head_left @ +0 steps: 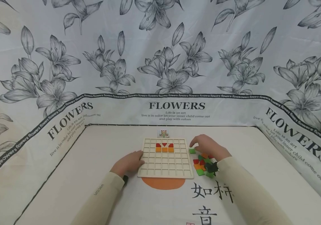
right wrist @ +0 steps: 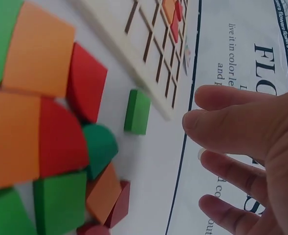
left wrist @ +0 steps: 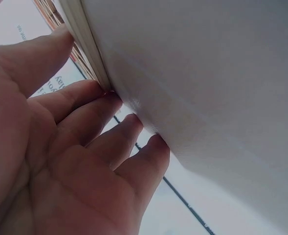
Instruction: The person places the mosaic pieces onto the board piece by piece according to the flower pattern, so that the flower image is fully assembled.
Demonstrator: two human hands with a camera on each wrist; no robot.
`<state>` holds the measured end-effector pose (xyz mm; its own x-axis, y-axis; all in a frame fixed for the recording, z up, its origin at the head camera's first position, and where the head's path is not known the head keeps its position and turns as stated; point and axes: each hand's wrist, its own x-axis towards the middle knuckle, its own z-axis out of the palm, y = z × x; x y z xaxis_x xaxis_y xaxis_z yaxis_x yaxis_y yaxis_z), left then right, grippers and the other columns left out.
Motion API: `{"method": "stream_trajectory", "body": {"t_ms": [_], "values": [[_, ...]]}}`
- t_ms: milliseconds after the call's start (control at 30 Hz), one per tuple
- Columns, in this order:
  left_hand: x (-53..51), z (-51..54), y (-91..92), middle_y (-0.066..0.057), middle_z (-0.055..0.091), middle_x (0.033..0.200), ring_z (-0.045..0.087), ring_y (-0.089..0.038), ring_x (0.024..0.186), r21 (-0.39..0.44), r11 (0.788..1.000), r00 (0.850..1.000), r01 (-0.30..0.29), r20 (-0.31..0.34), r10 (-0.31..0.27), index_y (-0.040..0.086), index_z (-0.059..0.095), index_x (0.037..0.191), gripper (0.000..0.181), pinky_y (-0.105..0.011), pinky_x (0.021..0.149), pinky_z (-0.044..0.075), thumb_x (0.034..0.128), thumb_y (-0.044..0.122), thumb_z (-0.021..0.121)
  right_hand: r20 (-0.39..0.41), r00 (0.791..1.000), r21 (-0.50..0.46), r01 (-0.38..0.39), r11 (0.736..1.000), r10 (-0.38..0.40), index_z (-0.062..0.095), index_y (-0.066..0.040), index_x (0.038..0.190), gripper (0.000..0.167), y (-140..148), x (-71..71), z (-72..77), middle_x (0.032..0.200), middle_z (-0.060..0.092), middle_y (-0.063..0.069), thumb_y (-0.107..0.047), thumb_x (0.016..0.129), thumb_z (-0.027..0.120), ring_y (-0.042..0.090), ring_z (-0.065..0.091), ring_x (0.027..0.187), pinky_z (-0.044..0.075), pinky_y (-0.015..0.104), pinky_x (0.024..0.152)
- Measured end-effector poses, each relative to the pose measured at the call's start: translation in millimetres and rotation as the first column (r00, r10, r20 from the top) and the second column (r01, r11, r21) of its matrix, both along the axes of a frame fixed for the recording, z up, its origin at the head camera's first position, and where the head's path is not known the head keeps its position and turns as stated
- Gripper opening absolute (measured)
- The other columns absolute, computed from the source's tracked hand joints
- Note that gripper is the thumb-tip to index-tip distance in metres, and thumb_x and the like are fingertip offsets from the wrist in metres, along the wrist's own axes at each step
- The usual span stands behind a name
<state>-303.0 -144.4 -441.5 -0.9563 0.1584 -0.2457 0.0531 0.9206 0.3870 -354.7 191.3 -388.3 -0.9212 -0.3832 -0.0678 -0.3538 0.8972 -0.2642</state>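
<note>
Resting One Hand Against a Grid Board, Hovering the Other Near a Green Tile

A person's left hand (head_left: pixel 127 162) is touching the left edge of the pale grid board (head_left: pixel 164 165), which is lying flat in the middle of the table (head_left: pixel 64 175). Its thumb and fingertips are meeting the board's edge, the fingers extending fairly straight rather than wrapping round it.

The right hand (head_left: pixel 206 146) is hovering past the right edge, near the green tile (head_left: pixel 192 151) — its fingers are bending loosely, and the right wrist view is showing the tile lying apart from them, just beside the board.

Inside the grid, toward the far side, two red quarter-round pieces (head_left: pixel 171 145) are flanking a red triangle (head_left: pixel 164 144); three orange squares (head_left: pixel 164 150) are filling the row on their near side.

Right of the board, a heap of red, orange and green pieces (head_left: pixel 197 166) is lying loose, partly overlapping. A small picture card (head_left: pixel 163 133) is sitting just beyond the far edge — a printed orange shape (head_left: pixel 163 184) is showing past the near one.
</note>
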Motion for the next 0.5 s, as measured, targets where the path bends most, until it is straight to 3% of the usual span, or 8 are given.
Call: {"method": "stream_trajectory", "body": {"t_ms": [100,233,500], "values": [[0.3,-0.9,0.4,-0.009,0.037,0.155,0.031,-0.028,0.146,-0.012,1.000,1.000,0.005,-0.002,-0.005,0.009,0.033,0.151,0.062,-0.046,0.120,0.029,0.0991,0.034,0.054,0.071,0.996,-0.010,0.056,0.998,-0.055,0.073,-0.015,0.110,0.022,8,1.8,-3.4,0.125,0.063,0.010,-0.008,0.090,0.065,0.026,0.057,0.104,0.056,0.043,0.089],[0.1,-1.8,0.9,-0.009,0.038,0.155,0.032,-0.029,0.145,-0.015,1.000,1.000,0.005,-0.009,-0.005,0.008,0.033,0.151,0.061,-0.046,0.120,0.030,0.0988,0.033,0.054,0.095,0.993,0.005,0.077,0.997,-0.077,0.073,-0.017,0.108,0.021,18,1.9,-8.2,0.124,0.063,0.009,-0.008,0.090,0.065,0.025,0.056,0.099,0.058,0.040,0.083],[1.7,-0.3,1.8,-0.009,0.038,0.155,0.032,-0.028,0.145,-0.002,1.000,1.000,0.001,-0.004,-0.001,0.009,0.032,0.151,0.062,-0.046,0.120,0.030,0.0990,0.033,0.054,0.084,0.995,0.049,0.047,0.998,-0.051,0.075,-0.019,0.103,0.019,36,4.3,-16.2,0.112,0.068,0.003,-0.008,0.089,0.067,0.023,0.055,0.099,0.051,0.047,0.098]]}}
